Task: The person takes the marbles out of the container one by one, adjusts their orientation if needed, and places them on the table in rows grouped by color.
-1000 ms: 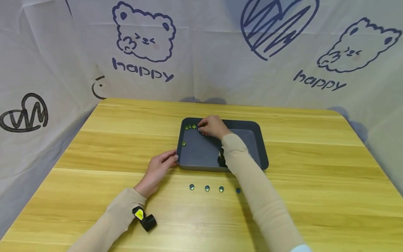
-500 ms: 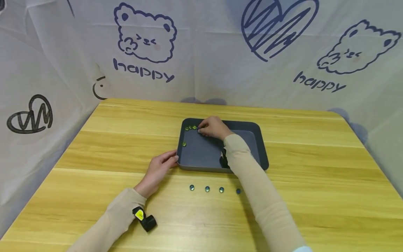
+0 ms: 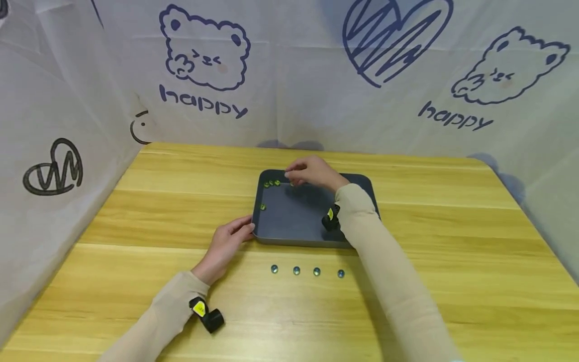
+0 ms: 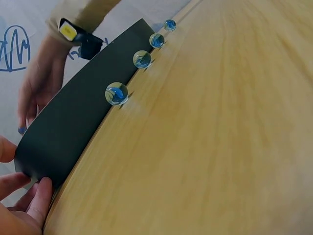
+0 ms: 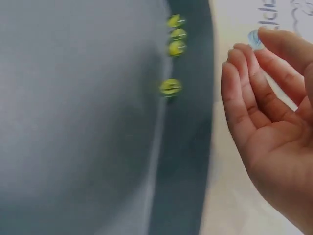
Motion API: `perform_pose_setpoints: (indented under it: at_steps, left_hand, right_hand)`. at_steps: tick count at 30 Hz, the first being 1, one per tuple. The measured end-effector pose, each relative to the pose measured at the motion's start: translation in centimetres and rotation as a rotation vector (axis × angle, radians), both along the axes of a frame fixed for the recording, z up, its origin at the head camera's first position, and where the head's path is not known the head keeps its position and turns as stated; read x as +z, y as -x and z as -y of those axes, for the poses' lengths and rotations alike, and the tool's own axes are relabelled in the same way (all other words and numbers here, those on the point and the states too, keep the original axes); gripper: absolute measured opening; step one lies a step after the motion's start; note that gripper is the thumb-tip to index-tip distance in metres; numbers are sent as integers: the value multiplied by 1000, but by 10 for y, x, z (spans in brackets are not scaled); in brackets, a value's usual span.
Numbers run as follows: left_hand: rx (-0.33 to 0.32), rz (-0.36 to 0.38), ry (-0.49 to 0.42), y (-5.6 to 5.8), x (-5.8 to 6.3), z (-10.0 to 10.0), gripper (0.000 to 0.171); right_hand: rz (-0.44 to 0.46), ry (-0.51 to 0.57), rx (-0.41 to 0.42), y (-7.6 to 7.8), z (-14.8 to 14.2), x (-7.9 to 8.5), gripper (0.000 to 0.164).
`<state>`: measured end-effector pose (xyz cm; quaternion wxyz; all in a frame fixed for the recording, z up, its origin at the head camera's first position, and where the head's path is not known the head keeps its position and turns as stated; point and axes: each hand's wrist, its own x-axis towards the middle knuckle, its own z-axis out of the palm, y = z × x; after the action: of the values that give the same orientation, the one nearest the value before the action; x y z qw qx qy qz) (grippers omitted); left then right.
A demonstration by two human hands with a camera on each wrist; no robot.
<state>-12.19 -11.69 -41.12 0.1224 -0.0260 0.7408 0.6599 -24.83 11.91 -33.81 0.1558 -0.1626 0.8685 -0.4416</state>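
Observation:
A dark grey tray (image 3: pixel 294 221) lies on the table. My left hand (image 3: pixel 228 244) holds its near left corner; in the left wrist view, fingers (image 4: pixel 41 198) sit low against the corner. Over the tray's far side, my right hand (image 3: pixel 314 173) pinches a small blue marble (image 5: pixel 254 39) between thumb and fingertips. Three yellow-green marbles (image 3: pixel 272 183) cluster in the far left corner. Another yellow-green marble (image 5: pixel 170 87) stands apart along the far wall, partly covered by the right hand in the head view. One more yellow-green marble (image 3: pixel 263 206) lies by the left wall.
Several clear marbles with blue inside (image 3: pixel 296 270) stand in a spaced row on the wooden table (image 3: pixel 452 241), in front of the tray. A white cloth (image 3: pixel 289 100) with drawings hangs behind. Each wrist wears a black camera (image 3: pixel 208 317).
My right hand has risen from the far wall and shifted right, uncovering a yellow-green marble below it. The left hand has stayed at the tray's corner.

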Motion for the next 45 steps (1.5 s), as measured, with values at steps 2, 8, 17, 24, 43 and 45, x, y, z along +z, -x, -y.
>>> perform_pose_setpoints:
  at_steps: [2,8,17,24,43,45]
  left_hand:
    - [-2,-5,8,1,1,3,44]
    - [-3,-15,-1,1,1,5,42]
    - [-1,-12,-19,0,0,1,42]
    - [13,-22,-8,-1,1,4,42]
    - [23,-34,6,-2,2,4,40]
    - [24,-34,1,-3,1,3,40]
  right_hand:
    - [-3,10,7,-1,-1,8,28]
    - [-10,32,32,-4,-8,24,31]
    - [-112,40,30,-39,-34,52,33]
    - [-186,56,20,-75,-52,64,32]
    - [-415,215,116,-163,-70,40,18]
    - [-422,235,133,-167,-71,36,19]
